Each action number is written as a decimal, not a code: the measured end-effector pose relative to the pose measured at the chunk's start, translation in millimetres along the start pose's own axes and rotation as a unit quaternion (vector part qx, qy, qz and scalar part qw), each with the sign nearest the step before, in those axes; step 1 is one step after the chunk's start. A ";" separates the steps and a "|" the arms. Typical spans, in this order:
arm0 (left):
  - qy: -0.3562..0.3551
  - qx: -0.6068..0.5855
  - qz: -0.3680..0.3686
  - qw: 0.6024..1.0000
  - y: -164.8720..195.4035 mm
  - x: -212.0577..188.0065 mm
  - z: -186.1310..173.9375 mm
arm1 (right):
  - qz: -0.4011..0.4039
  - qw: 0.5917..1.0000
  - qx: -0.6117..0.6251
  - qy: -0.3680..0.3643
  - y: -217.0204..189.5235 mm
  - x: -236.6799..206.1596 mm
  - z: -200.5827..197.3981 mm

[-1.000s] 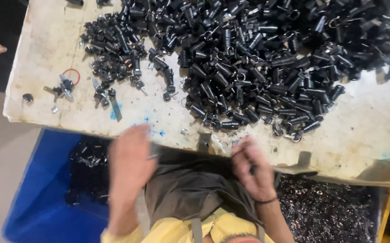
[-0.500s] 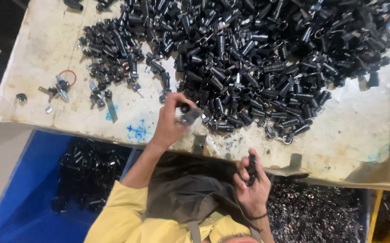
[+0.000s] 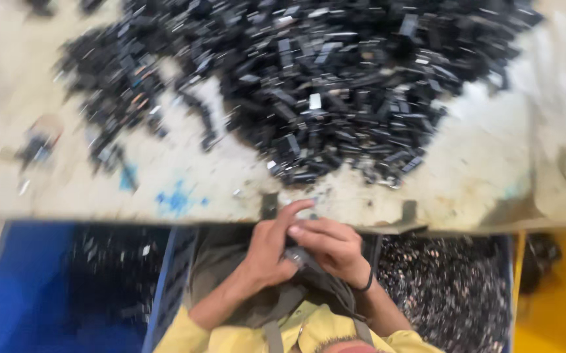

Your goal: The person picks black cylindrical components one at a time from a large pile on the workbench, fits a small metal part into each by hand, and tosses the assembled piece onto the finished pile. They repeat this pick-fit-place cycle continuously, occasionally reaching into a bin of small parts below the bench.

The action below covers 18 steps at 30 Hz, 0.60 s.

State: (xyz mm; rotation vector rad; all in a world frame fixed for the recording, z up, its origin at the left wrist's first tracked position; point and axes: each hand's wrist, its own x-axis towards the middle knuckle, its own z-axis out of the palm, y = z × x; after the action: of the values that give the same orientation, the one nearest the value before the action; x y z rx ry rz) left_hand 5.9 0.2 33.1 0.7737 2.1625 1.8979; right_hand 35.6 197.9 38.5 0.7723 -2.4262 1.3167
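1. Both hands meet at lower centre of the frame, just below the near edge of the table (image 3: 479,170)
2. The left hand (image 3: 271,252) is curled, fingers bent over a small dark part (image 3: 299,256) held between the two hands; its index finger reaches up toward the table edge
3. The right hand (image 3: 332,247) is closed round the same part from the other side, fingers pressed together and touching the left hand; a dark band sits on its wrist
4. The part is mostly hidden by the fingers and blurred, so its shape cannot be told
5. A large heap of black parts (image 3: 335,91) covers the upper middle of the table, with a smaller scatter (image 3: 116,85) at upper left
6. Blue paint marks (image 3: 175,199) stain the table left of the hands
7. A blue bin (image 3: 15,301) with a few dark parts sits at lower left; another bin of dark parts (image 3: 452,287) is at lower right, beside a yellow bin (image 3: 557,294)
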 end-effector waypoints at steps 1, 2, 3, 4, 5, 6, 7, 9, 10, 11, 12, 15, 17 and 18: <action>-0.010 -0.011 0.009 1.000 -0.3 1.6 0.5 | 0.007 1.000 0.016 -0.015 1.2 2.2 -1.7; -0.016 -0.020 0.016 1.000 -0.3 2.7 1.9 | 0.020 0.999 0.038 -0.025 1.9 3.7 -3.5; -0.019 -0.028 0.020 0.999 -1.5 3.8 2.3 | 0.031 0.997 0.065 -0.038 1.9 5.0 -3.3; -0.026 -0.028 0.008 0.999 -2.5 4.2 2.8 | 0.042 0.993 0.095 -0.052 0.8 5.7 -2.0; -0.031 -0.027 -0.006 0.999 -3.9 4.4 2.6 | 0.030 0.995 0.090 -0.011 -0.8 5.7 -0.4; -0.034 -0.026 -0.022 0.999 -5.3 4.4 1.3 | 0.017 0.996 0.086 0.028 -3.4 5.6 3.0; -0.042 0.004 0.013 0.999 -6.3 4.3 0.3 | 0.004 0.994 0.083 0.066 -5.5 4.9 4.9; -0.055 0.061 0.083 0.993 -7.6 4.7 -3.8 | 0.028 0.995 0.073 0.063 -8.5 1.9 3.1; -0.081 0.078 0.074 0.991 -7.9 5.2 -6.0 | 0.038 0.995 0.069 0.059 -8.6 0.2 0.5; -0.106 0.096 0.065 0.988 -7.7 6.2 -7.4 | 0.037 0.996 0.074 0.015 -6.9 -1.1 -3.9; -0.134 0.115 0.057 0.983 -7.7 7.1 -8.3 | 0.037 0.996 0.080 -0.027 -3.5 -1.9 -9.1; -0.159 0.094 0.089 0.979 -8.8 7.1 -12.3 | 0.022 0.989 0.114 -0.088 6.3 -2.2 -12.9; -0.155 0.137 0.043 0.978 -11.7 1.0 -20.2 | 0.024 0.987 0.104 -0.120 9.6 -3.1 -5.8; -0.151 0.157 0.019 0.976 -13.5 -4.4 -27.8 | 0.032 0.986 0.081 -0.143 10.3 -3.4 1.3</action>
State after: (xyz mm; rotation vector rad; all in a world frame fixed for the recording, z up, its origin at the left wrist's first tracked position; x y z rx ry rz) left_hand -6.4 -27.1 24.2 1.0862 2.2839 1.3570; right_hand 32.5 202.4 29.1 0.9956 -2.6050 1.5363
